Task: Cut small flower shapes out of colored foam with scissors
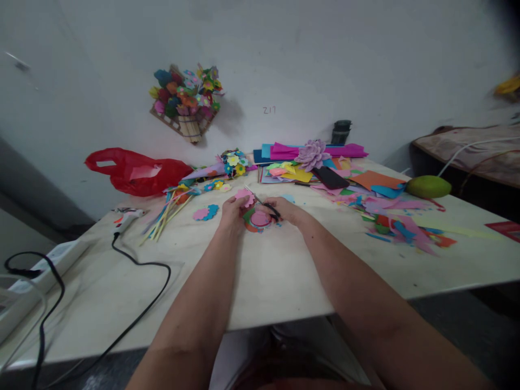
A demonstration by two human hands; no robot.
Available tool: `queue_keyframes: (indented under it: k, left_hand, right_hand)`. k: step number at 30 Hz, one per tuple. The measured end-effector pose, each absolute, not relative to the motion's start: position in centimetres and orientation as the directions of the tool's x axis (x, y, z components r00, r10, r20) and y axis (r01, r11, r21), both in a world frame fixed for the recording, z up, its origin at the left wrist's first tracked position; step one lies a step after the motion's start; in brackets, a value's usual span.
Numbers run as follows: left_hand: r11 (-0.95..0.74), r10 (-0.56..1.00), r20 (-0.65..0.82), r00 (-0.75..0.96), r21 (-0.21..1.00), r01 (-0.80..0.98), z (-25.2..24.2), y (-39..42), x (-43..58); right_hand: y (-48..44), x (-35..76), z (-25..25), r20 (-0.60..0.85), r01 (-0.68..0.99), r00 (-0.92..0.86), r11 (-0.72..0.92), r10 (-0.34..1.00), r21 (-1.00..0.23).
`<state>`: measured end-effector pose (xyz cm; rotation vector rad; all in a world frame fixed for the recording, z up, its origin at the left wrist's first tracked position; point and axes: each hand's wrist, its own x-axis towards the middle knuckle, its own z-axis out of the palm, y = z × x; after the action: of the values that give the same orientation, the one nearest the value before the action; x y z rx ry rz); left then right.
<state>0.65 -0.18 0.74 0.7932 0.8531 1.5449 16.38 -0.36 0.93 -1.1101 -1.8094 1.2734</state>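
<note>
Near the middle of the table, my left hand (233, 211) pinches a pink scalloped paper piece (245, 197). My right hand (284, 209) is closed on a pair of scissors with black handles (273, 210), the blades pointing up and left towards the pink piece. Whether the blades touch its edge I cannot make out. Under and between my hands lie round paper pieces (260, 218) in pink, green and orange, with small scraps about them. Left of my left hand rest a pink and a blue scalloped piece (206, 212), overlapping on the table.
A glue gun (127, 220) with a black cord lies at the left near a white power strip (44, 279). Behind are a red plastic bag (142, 173) and paper flowers (234, 162). Coloured scraps (410, 230), a dark phone-like slab (330, 177) and a green mango-like fruit (428, 187) lie right.
</note>
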Motion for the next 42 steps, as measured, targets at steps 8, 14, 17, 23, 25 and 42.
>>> queue_keyframes:
  k: [8, 14, 17, 23, 25, 42]
  left_hand:
    - [-0.106, 0.991, 0.046, -0.129, 0.854, -0.509, 0.77, -0.29, 0.7]
    - [-0.101, 0.989, 0.033, -0.143, 0.857, -0.505, 0.7, -0.07, 0.67]
    - [-0.101, 0.99, 0.033, -0.141, 0.853, -0.512, 0.64, 0.0, 0.63]
    - [-0.094, 0.989, 0.019, -0.147, 0.848, -0.521, 0.86, -0.21, 0.64]
    - [-0.089, 0.989, 0.016, -0.144, 0.854, -0.512, 0.9, -0.25, 0.59]
    - [-0.082, 0.987, 0.002, -0.16, 0.864, -0.498, 1.0, -0.17, 0.42]
  right_hand:
    - [-0.4, 16.22, 1.02, 0.035, 0.255, -0.415, 0.153, 0.909, -0.955]
    - [-0.45, 16.2, 1.11, 0.041, 0.254, -0.419, 0.161, 0.907, -0.954]
    - [-0.6, 16.21, 1.25, 0.034, 0.256, -0.416, 0.153, 0.909, -0.955]
    - [-0.71, 16.23, 1.33, 0.034, 0.256, -0.422, 0.156, 0.906, -0.954]
    - [-0.73, 16.21, 1.36, 0.027, 0.258, -0.421, 0.148, 0.907, -0.955]
    - [-0.59, 16.46, 1.38, 0.002, 0.276, -0.435, 0.135, 0.901, -0.952]
